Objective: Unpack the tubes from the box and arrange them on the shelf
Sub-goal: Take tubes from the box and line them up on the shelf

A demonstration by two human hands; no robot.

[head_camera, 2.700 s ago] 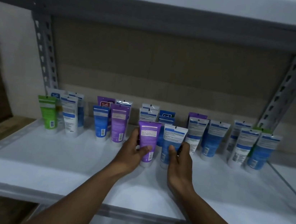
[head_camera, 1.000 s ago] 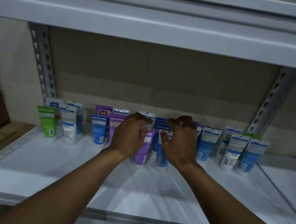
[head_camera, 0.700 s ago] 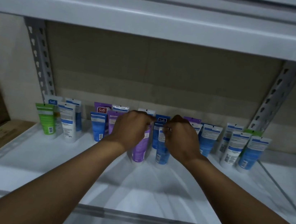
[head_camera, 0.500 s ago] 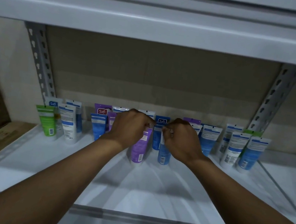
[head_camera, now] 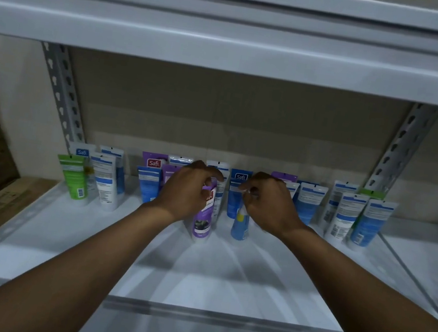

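The left hand (head_camera: 186,192) curls over the crimped top of a purple tube (head_camera: 202,220), fingers wrapped round it. The right hand (head_camera: 270,204) pinches the top of a blue tube (head_camera: 240,225) between thumb and fingers. Both tubes stand cap-down on the white shelf (head_camera: 198,274), near each other but apart, the blue one at three o'clock from the purple one. They stand just in front of the row of tubes (head_camera: 310,205) lined along the back of the shelf. At nine o'clock from the hands, a green tube (head_camera: 72,178) stands at the end of that row. At twelve o'clock, the upper shelf (head_camera: 227,52) spans the whole view.
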